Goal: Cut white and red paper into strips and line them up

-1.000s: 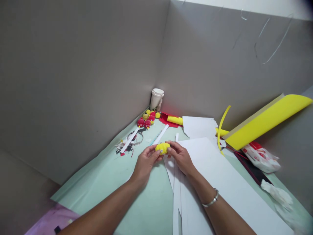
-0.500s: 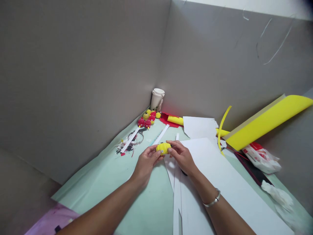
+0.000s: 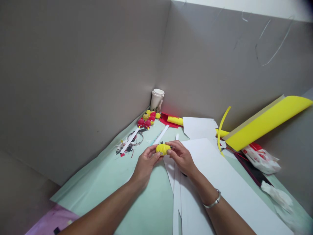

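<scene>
- Yellow ribbed piece [image 3: 163,149]: held at centre, above the near part of the green table cover [image 3: 149,209], between the two hands; if both ends were pressed at once, the ribbing might crease or flatten
- Left hand [image 3: 142,164]: thumb and fingers clamped on the left end of the piece; too hard a pinch could dent that end, too slack a one could let the piece turn
- Right hand [image 3: 183,159]: thumb and fingertips closed on the right end; a sideways pull here could twist the piece out of the left hand's hold
- Dark bits [image 3: 161,142]: at the top and right end of the piece, too small to tell whether firmly fixed; a brushing fingertip could bend or loosen them
- White strips [image 3: 176,209] and white sheet [image 3: 220,182]: below and to the right, under the right forearm; a dragging sleeve-less arm or the bracelet [image 3: 212,199] could shift or crease them
- Scrap heap [image 3: 122,150]: left, with a wire coil [image 3: 140,141] beside it; a dropped dark bit could be lost among similar scraps
- Red and yellow pieces [image 3: 144,122]: far, clustered before the white cup [image 3: 156,99]; a knock to the cup could topple it onto them
</scene>
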`<control>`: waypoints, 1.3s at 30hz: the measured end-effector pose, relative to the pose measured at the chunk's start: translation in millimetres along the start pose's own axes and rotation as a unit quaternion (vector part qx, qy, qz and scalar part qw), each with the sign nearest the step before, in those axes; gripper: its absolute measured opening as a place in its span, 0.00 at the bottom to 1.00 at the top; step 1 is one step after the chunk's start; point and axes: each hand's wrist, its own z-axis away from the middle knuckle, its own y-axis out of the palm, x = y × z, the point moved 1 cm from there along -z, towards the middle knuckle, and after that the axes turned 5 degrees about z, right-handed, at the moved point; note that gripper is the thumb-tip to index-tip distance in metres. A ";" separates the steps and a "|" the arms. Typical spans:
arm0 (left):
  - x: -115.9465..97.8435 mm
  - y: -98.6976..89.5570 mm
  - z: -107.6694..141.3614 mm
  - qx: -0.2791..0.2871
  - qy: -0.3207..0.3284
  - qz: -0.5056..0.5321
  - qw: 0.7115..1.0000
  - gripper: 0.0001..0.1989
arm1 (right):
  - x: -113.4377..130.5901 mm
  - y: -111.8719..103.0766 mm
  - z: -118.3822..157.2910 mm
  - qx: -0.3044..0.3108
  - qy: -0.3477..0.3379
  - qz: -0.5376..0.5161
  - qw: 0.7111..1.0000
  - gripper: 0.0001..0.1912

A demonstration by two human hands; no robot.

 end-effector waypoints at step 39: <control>0.3 -1.9 0.5 0.006 -0.011 -0.123 0.992 0.21 | -21.1 8.4 -0.9 -0.005 0.213 -0.282 0.935 0.20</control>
